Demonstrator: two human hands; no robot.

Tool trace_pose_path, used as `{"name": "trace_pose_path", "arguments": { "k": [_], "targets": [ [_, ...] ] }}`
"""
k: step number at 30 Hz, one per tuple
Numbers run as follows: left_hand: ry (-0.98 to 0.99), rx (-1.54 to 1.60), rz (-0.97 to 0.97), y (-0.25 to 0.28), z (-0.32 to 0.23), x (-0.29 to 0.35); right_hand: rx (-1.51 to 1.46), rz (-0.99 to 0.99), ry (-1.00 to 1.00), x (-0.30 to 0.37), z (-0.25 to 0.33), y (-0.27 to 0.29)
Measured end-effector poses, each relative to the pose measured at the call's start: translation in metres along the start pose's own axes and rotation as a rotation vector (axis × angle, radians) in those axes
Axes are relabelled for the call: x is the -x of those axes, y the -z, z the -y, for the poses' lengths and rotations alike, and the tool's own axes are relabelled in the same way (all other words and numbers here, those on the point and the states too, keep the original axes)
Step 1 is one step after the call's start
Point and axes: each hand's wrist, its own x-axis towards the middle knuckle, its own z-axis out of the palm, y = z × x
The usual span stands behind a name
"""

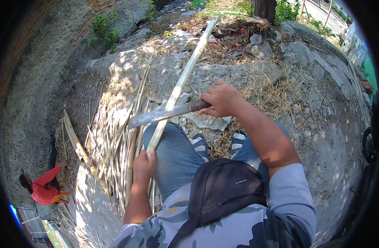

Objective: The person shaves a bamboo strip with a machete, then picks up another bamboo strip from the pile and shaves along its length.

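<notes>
At the far left, a co-worker (47,187) in a red top sits on an orange chair (60,196), well apart from the work. Next, a thick split bamboo length (79,148) lies at a slant beside a heap of narrow bamboo strips (114,144) on the ground.

The left hand (143,168) is closed, fingers and thumb pressed on the near end of a pale bamboo slat (182,82). The slat runs from that grip past the left denim-covered knee (166,142), rising away from the body to a free far end. A machete (160,116) crosses over it above the knee; whether the edge touches the slat cannot be determined.

The right hand (223,99) is wrapped tightly around the machete's dark handle (199,105). Dry fibres (272,93) litter the ground farther right.

Handling assessment: the slat should be light, stiff across its width and springy along its length, smooth on the face, liable to split along the grain and leave sharp edges. Hold is best taken at the near end, fingers clear of the blade. The machete appears heavier, blade-forward; only the handle is suitable for gripping.
</notes>
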Motion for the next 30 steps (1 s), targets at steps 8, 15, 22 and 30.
{"name": "trace_pose_path", "arguments": {
  "k": [8, 15, 22, 30],
  "targets": [
    [0.002, 0.024, -0.053, -0.002, -0.002, 0.003, -0.014, -0.025, -0.437, 0.019, -0.056, 0.012],
    [-0.044, -0.003, -0.022, 0.009, -0.01, 0.0, -0.109, 0.094, -0.933, 0.023, -0.056, 0.022],
    [-0.014, 0.058, -0.041, -0.001, -0.003, -0.001, -0.139, 0.095, -0.512, 0.009, -0.027, 0.026],
    [0.018, -0.019, -0.016, 0.002, -0.006, -0.002, -0.053, 0.092, -0.015, 0.002, -0.001, 0.01]
  ]
}}
